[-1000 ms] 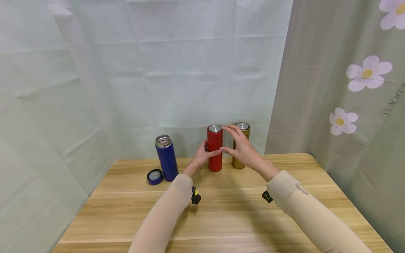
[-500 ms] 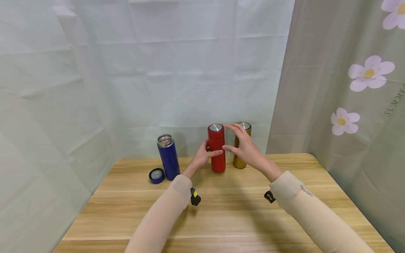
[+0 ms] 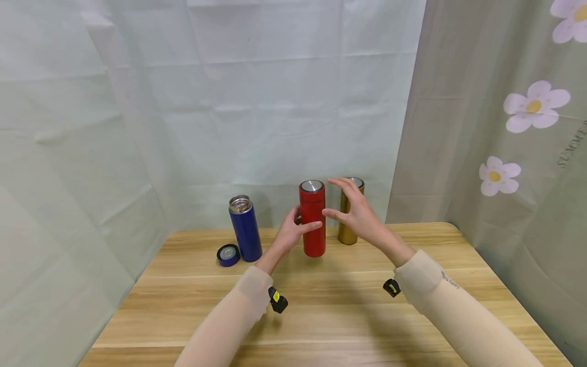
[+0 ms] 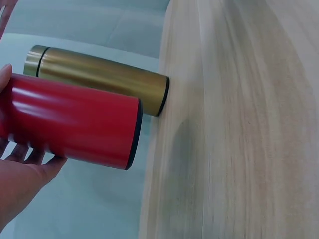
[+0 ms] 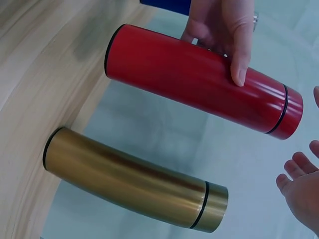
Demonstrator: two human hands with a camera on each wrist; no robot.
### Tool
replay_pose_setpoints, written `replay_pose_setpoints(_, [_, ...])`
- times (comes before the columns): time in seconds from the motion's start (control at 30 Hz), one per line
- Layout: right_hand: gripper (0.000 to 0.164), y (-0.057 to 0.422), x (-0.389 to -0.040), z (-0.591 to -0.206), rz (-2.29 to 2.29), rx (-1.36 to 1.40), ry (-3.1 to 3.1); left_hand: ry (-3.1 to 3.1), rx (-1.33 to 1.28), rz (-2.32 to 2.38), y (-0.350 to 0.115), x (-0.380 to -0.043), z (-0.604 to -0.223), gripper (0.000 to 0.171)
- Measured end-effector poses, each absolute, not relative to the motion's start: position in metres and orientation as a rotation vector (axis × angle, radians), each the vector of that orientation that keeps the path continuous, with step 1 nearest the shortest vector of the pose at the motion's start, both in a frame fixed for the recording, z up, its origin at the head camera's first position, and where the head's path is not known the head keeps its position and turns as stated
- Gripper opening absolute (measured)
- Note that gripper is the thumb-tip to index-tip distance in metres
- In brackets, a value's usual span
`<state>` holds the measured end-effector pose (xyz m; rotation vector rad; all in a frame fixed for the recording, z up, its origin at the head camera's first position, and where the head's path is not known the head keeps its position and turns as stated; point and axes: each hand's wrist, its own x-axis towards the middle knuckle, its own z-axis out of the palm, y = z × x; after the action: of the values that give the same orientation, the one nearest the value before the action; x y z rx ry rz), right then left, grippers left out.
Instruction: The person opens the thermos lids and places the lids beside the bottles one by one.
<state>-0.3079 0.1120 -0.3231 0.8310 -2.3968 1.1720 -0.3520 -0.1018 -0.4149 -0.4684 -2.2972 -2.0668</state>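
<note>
My left hand (image 3: 289, 233) grips the red thermos bottle (image 3: 314, 242) around its middle, thumb across the front. The bottle is upright with its silver-topped lid on; its black base (image 4: 134, 134) shows a slim gap from the tabletop in the left wrist view. Spread and curved, my right hand (image 3: 361, 216) hovers just right of the bottle's upper part, with nothing in it. In the right wrist view its fingertips (image 5: 284, 181) are apart from the red lid (image 5: 290, 114). Behind that hand stands a gold thermos bottle (image 3: 347, 233), lid on, partly hidden in the head view.
On the left of the wooden table (image 3: 321, 326) stands an open blue thermos bottle (image 3: 246, 237). Its blue lid (image 3: 228, 256) lies beside it, underside up. A pale curtain (image 3: 293, 127) hangs close behind the table's back edge.
The red bottle, held by my left hand, has come a little nearer to me. My left forearm has drawn back slightly, and the gap between right hand and bottle has widened a bit.
</note>
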Motion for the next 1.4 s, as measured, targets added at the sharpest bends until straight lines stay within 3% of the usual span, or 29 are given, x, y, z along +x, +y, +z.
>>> replay_pose_setpoints(0.93, [0.079,0.113,-0.279,-0.314,1.430,0.872,-2.465,-2.353,-0.508,-1.984,-0.106,-0.283,-0.403,0.071])
replay_pose_setpoints(1.4, [0.077,0.112,-0.276,-0.316,1.525,0.926,-2.456,-2.382,-0.552,-1.974,-0.099,-0.272,-0.400,0.072])
